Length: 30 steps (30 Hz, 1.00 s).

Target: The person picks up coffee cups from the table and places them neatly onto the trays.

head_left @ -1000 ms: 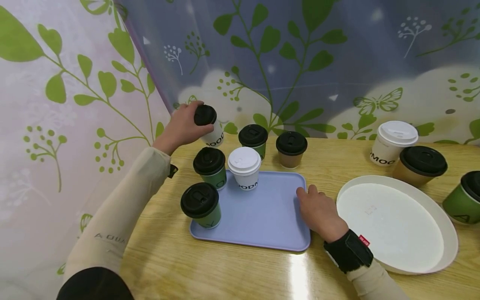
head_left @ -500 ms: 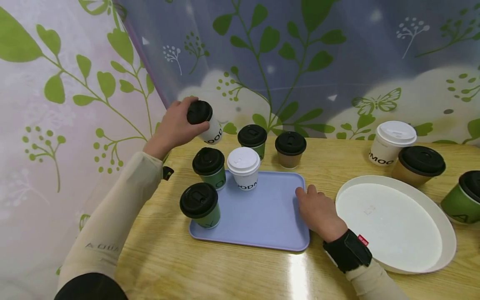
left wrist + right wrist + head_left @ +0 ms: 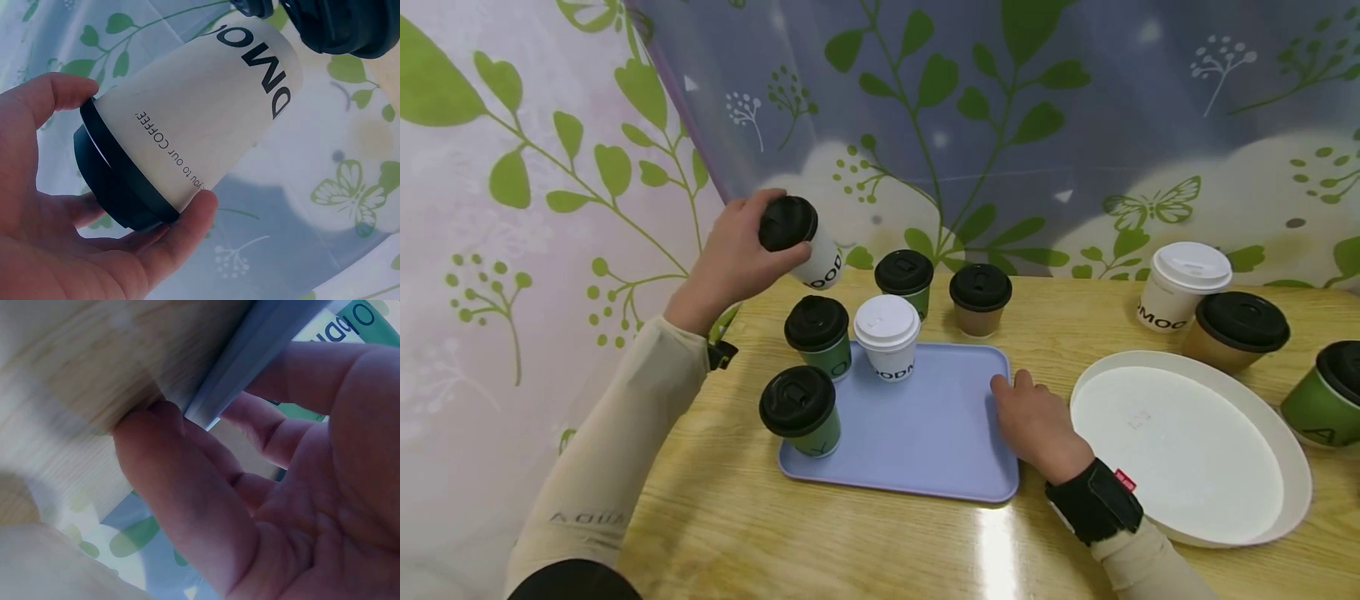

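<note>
My left hand (image 3: 733,250) grips a white paper coffee cup (image 3: 820,260) by its black lid, with thumb and fingers around the lid's rim. The cup is tilted, held in the air beyond the tray's far left corner. In the left wrist view, dark lettering shows on the cup wall (image 3: 200,112). My right hand (image 3: 1036,421) holds the right rim of the lavender tray (image 3: 925,442), its fingers curled at the edge. In the right wrist view, the tray's rim (image 3: 219,394) runs between the fingers. On the tray stand a white-lidded cup (image 3: 887,337) and two green cups with black lids.
Behind the tray stand a green cup (image 3: 905,279) and a brown cup (image 3: 981,298), both black-lidded. A round white tray (image 3: 1180,450) lies at the right, with white, tan and green cups around it. A patterned cloth hangs behind the wooden table (image 3: 820,533).
My left hand has moved left and slightly up with the white coffee cup, which leans more now. The right hand and the tray have stayed put.
</note>
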Each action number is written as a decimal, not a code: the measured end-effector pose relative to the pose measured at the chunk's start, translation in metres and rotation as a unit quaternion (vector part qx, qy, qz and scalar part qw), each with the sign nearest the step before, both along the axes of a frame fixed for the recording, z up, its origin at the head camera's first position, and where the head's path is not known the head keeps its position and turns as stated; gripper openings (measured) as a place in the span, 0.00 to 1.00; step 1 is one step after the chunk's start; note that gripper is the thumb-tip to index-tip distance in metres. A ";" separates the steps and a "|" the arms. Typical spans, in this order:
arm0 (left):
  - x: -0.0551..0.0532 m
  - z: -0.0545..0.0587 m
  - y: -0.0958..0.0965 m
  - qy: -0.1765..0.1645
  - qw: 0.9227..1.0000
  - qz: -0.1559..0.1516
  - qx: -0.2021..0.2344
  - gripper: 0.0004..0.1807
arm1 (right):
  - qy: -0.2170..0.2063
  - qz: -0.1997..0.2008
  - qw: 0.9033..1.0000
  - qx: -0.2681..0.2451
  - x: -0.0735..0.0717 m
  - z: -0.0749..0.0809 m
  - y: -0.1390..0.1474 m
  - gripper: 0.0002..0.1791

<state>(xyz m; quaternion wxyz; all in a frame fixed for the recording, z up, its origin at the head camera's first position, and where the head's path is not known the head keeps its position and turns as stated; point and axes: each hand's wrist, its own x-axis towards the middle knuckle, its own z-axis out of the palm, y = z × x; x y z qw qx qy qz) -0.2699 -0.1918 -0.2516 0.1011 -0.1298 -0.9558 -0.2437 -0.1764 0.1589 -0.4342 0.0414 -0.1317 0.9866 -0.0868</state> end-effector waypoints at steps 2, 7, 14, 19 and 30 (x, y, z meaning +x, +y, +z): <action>0.005 0.002 0.000 0.001 1.000 -0.002 0.001 0.43 | -0.002 0.001 1.000 0.000 0.000 0.000 0.000 0.09; 0.016 0.007 0.002 0.015 1.000 -0.013 0.004 0.42 | 0.000 0.000 1.000 -0.002 0.001 0.001 0.000 0.09; 0.036 0.013 0.012 0.038 0.999 -0.031 0.011 0.41 | -0.001 -0.001 1.000 -0.005 0.001 0.000 0.000 0.09; 0.049 0.017 0.021 0.042 0.998 -0.041 0.007 0.40 | 0.002 -0.001 1.000 -0.002 0.000 0.000 0.001 0.09; 0.069 0.020 0.036 0.056 0.996 -0.072 -0.004 0.40 | 0.008 0.002 1.000 -0.007 0.001 0.000 0.001 0.08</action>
